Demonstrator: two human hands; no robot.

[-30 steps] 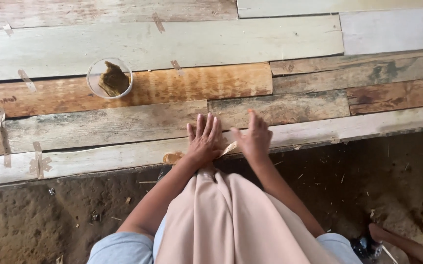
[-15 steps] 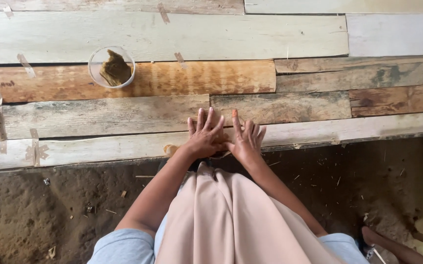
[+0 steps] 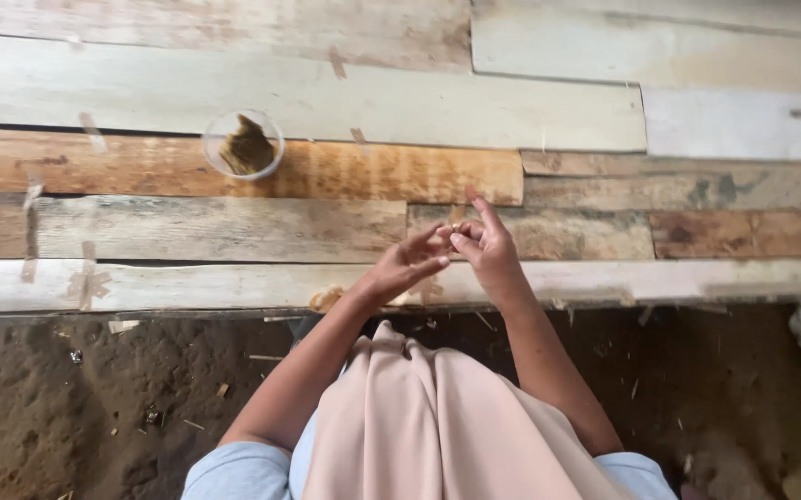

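Both hands have lifted off the boards since the earlier frames, where they lay flat with fingers spread; now they meet in the air above the lowest plank (image 3: pixel 187 285). The left hand (image 3: pixel 405 268) and the right hand (image 3: pixel 484 248) pinch together at their fingertips around something small and pale, a thin strip (image 3: pixel 457 219) perhaps, though most of it is hidden between the fingers. The right forefinger points up and away, the other fingers curl inward; whether they truly grip it I cannot tell. Up to the left, well apart, a clear round cup (image 3: pixel 243 143) with a brownish lump inside stands on the boards.
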